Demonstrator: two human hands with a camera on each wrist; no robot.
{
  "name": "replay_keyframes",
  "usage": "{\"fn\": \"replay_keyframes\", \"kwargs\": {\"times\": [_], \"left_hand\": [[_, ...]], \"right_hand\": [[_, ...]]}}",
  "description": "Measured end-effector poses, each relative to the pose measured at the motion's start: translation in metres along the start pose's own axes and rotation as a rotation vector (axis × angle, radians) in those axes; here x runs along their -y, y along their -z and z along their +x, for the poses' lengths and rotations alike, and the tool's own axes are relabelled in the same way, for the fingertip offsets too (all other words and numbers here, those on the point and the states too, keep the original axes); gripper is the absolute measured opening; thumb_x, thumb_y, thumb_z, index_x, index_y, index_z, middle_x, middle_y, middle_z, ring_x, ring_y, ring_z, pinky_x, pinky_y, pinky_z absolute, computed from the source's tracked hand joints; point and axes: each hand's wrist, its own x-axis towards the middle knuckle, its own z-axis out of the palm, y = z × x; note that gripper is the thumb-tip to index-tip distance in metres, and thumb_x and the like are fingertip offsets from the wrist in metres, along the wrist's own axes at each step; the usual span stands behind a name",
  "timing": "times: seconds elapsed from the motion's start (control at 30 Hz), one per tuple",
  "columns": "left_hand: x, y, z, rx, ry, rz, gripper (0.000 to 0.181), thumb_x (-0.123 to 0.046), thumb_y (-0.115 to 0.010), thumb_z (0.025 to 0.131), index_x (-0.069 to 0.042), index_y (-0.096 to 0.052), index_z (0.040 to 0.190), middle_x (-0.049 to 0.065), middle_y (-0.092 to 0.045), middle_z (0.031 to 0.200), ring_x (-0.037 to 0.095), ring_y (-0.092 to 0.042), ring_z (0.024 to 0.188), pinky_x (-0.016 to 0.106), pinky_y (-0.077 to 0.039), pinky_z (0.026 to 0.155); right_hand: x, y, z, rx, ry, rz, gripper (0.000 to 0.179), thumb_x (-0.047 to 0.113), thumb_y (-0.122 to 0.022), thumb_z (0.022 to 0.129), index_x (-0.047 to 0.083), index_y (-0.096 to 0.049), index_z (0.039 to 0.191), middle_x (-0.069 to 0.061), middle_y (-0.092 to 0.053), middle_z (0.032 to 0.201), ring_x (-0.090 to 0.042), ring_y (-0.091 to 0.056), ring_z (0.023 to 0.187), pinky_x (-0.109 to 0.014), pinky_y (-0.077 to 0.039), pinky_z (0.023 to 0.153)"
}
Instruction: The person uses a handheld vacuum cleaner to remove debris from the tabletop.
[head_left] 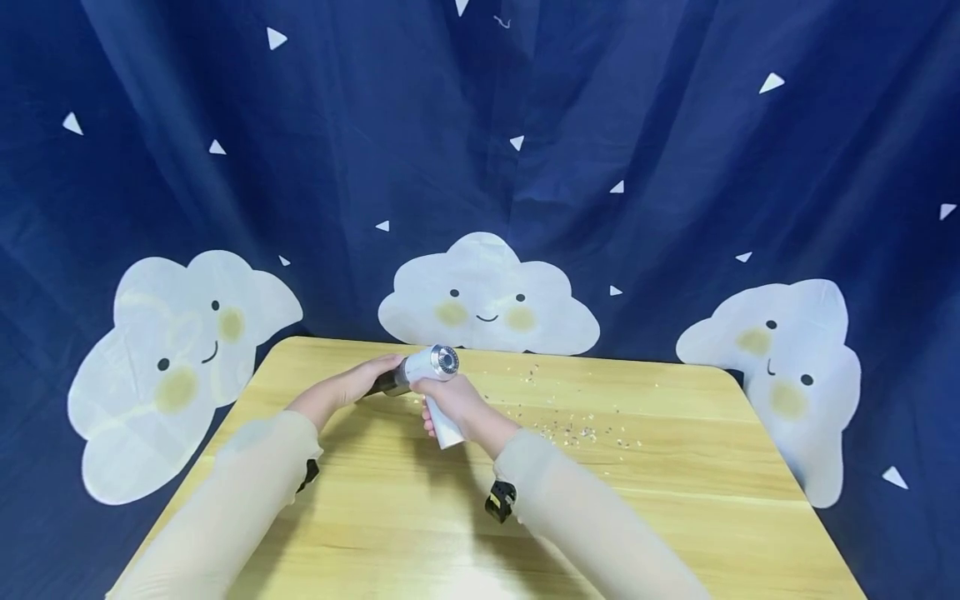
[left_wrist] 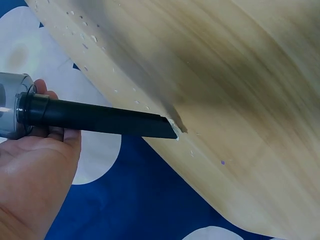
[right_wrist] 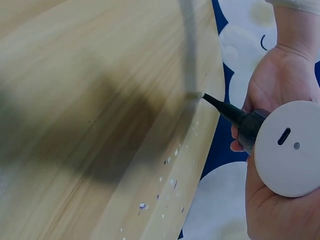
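A white handheld vacuum cleaner (head_left: pixel 422 365) with a silver ring at its back is held low over the table, its nozzle pointing left. My right hand (head_left: pixel 462 403) grips its white handle (head_left: pixel 447 432). Farther forward, my left hand (head_left: pixel 347 388) holds the front end, fingers wrapped around the clear dust cup (left_wrist: pixel 15 107) where the nozzle joins it. In the left wrist view the black crevice nozzle (left_wrist: pixel 100 117) has its slanted tip right at the tabletop, beside a few paper bits. The vacuum's round white end (right_wrist: pixel 290 150) faces the right wrist view.
Small paper scraps (head_left: pixel 585 432) lie scattered over the right and far part of the wooden table (head_left: pixel 675 483). Behind the table's far edge hangs a dark blue curtain (head_left: pixel 480 183) with white clouds and triangles. Black bands sit at both wrists.
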Motion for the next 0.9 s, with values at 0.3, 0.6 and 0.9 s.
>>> {"fn": "replay_keyframes", "kwargs": {"times": [0.3, 0.6, 0.9], "left_hand": [[-0.0003, 0.0017, 0.0034, -0.02, -0.027, -0.04, 0.055, -0.036, -0.021, 0.109, 0.003, -0.052, 0.134, 0.015, -0.055, 0.128, 0.021, -0.05, 0.112, 0.041, -0.032, 0.107], [0.002, 0.0007, 0.0029, -0.039, -0.048, -0.05, 0.056, -0.034, -0.023, 0.109, 0.005, -0.048, 0.139, 0.02, -0.051, 0.134, 0.027, -0.047, 0.12, 0.044, -0.03, 0.11], [0.0047, 0.0022, -0.0048, -0.036, -0.07, -0.04, 0.055, -0.035, -0.024, 0.109, 0.006, -0.05, 0.135, 0.018, -0.054, 0.13, 0.02, -0.05, 0.114, 0.043, -0.032, 0.107]], "right_hand": [[0.0032, 0.0004, 0.0048, -0.033, 0.017, -0.039, 0.026, 0.027, -0.071, 0.087, 0.003, -0.061, 0.089, -0.01, -0.059, 0.064, -0.016, -0.057, 0.048, -0.026, -0.051, 0.044], [0.0042, 0.0001, 0.0058, -0.038, 0.016, -0.056, 0.026, 0.027, -0.072, 0.086, 0.004, -0.061, 0.089, -0.008, -0.058, 0.061, -0.016, -0.056, 0.046, -0.027, -0.051, 0.043], [0.0016, -0.0041, 0.0045, -0.006, 0.013, -0.053, 0.026, 0.028, -0.071, 0.087, 0.004, -0.062, 0.093, -0.009, -0.059, 0.062, -0.016, -0.056, 0.047, -0.028, -0.052, 0.044]]}}
